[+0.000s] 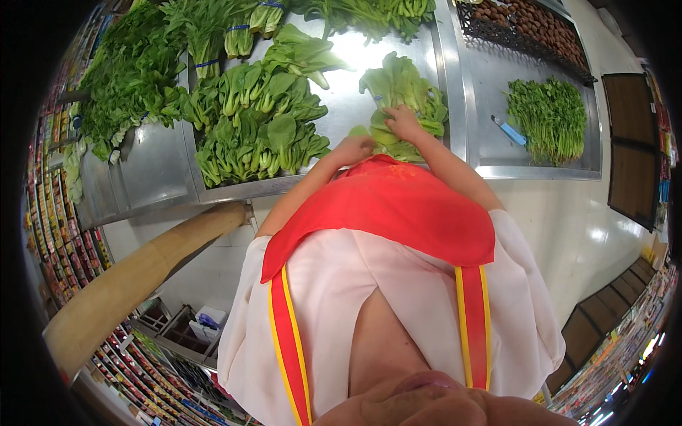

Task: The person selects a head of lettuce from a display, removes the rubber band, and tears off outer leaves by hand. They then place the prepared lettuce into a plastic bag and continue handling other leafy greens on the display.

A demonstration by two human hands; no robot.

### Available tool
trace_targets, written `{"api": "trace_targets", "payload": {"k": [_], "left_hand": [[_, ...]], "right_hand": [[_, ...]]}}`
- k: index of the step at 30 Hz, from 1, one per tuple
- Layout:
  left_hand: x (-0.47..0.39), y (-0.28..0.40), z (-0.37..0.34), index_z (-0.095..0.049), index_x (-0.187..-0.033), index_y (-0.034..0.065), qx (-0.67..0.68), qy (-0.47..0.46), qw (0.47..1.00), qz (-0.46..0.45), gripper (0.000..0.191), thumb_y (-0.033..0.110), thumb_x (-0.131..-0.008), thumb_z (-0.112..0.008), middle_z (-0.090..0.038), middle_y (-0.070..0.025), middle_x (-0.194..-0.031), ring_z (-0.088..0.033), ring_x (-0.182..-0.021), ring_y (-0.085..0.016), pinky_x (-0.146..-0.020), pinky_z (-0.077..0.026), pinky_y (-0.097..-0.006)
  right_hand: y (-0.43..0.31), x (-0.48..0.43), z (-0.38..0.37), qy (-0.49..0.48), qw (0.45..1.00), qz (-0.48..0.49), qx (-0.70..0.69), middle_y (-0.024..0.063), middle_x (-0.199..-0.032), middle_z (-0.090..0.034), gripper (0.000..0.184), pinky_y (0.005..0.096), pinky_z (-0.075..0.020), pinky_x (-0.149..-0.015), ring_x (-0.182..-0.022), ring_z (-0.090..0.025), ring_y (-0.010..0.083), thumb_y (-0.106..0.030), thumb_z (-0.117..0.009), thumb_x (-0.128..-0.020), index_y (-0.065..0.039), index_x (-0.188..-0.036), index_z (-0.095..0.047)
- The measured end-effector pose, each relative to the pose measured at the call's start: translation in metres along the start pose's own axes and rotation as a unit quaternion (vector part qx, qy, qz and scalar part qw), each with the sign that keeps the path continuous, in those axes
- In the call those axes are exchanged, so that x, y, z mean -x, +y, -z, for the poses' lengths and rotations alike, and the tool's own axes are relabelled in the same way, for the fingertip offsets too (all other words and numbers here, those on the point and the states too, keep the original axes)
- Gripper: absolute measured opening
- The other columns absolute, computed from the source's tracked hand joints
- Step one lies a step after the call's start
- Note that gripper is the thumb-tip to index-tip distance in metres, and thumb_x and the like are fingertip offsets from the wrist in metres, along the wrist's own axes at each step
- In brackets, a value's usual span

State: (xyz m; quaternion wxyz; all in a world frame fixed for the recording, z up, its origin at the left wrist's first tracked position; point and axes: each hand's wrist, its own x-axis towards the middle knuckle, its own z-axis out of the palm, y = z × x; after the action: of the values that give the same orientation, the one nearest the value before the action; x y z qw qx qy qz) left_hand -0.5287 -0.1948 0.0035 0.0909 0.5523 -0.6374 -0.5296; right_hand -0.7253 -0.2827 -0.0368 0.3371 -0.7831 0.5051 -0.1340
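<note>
A loose pile of pale green leafy vegetables [397, 80] lies on the steel counter [346, 101] in front of me, with a bit of blue band showing at its left side. The bent fingers of my right hand [405, 123] touch the leaves near the front of this pile. Close to the counter's front edge is my left hand [354, 150], beside a yellowish-green leaf [358, 130]. Its fingertips are partly hidden, so a hold cannot be made out. My red apron [383, 202] covers part of the near edge.
Bok choy [250, 128] is heaped on the left, with banded leafy bunches [205, 48] behind it. At right, a blue-handled utility knife [510, 130] lies beside a cilantro-like bunch [549, 120]. A black crate [525, 26] holds brown produce. A tan pole-like object [149, 277] slants at lower left.
</note>
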Motion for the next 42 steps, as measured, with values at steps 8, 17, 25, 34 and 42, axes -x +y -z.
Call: {"api": "trace_targets", "payload": {"k": [8,17,25,34,42], "left_hand": [[0.001,0.022,0.028,-0.060,-0.112,0.0053,0.370,0.115,0.920,0.064,0.029,0.018,-0.086,-0.060,-0.063,-0.0031,-0.097,-0.057,-0.085,-0.011,-0.075,-0.042,-0.0245],[-0.008,0.104,0.028,-0.053,-0.118,0.0053,0.439,0.026,0.898,0.006,0.039,0.021,-0.085,-0.066,-0.061,-0.0034,-0.100,-0.057,-0.088,-0.012,-0.077,-0.044,-0.0260],[0.011,0.157,0.030,-0.050,-0.116,-0.0003,0.543,0.051,0.833,-0.093,0.040,0.011,-0.081,-0.067,-0.061,-0.0081,-0.099,-0.059,-0.081,-0.015,-0.069,-0.047,-0.0288],[0.008,0.133,0.033,-0.044,-0.131,0.0034,0.604,0.022,0.789,-0.112,0.054,-0.005,-0.079,-0.056,-0.060,-0.0120,-0.114,-0.060,-0.099,-0.021,-0.082,-0.048,-0.0313],[0.017,0.129,0.042,-0.041,-0.133,0.0038,0.649,-0.077,0.745,-0.132,0.060,-0.001,-0.076,-0.059,-0.058,-0.0119,-0.113,-0.060,-0.101,-0.025,-0.085,-0.049,-0.0370]], "right_hand": [[-0.037,0.026,0.081,0.087,0.797,-0.250,-0.542,0.0063,-0.089,-0.067,0.020,0.0270,-0.0474,-0.073,-0.081,-0.061,0.0134,-0.014,-0.064,-0.086,0.000,-0.101,-0.066],[-0.066,0.076,0.097,0.134,0.741,-0.155,-0.639,0.0059,-0.094,-0.057,0.032,0.0259,-0.0480,-0.073,-0.085,-0.058,0.0150,0.005,-0.064,-0.078,-0.004,-0.104,-0.048],[-0.103,0.085,0.117,0.256,0.958,0.125,-0.040,0.0078,-0.089,-0.052,0.045,0.0300,-0.0450,-0.074,-0.083,-0.055,0.0202,0.003,-0.068,-0.071,-0.004,-0.111,-0.048],[-0.078,0.074,0.111,0.109,0.869,-0.093,-0.474,0.0084,-0.113,-0.048,0.049,0.0256,-0.0462,-0.075,-0.087,-0.055,0.0144,-0.001,-0.070,-0.073,-0.003,-0.118,-0.050],[-0.097,0.066,0.121,0.141,0.951,0.037,-0.272,0.0086,-0.127,-0.044,0.041,0.0242,-0.0465,-0.075,-0.091,-0.055,0.0140,-0.001,-0.062,-0.078,-0.008,-0.118,-0.057]]}}
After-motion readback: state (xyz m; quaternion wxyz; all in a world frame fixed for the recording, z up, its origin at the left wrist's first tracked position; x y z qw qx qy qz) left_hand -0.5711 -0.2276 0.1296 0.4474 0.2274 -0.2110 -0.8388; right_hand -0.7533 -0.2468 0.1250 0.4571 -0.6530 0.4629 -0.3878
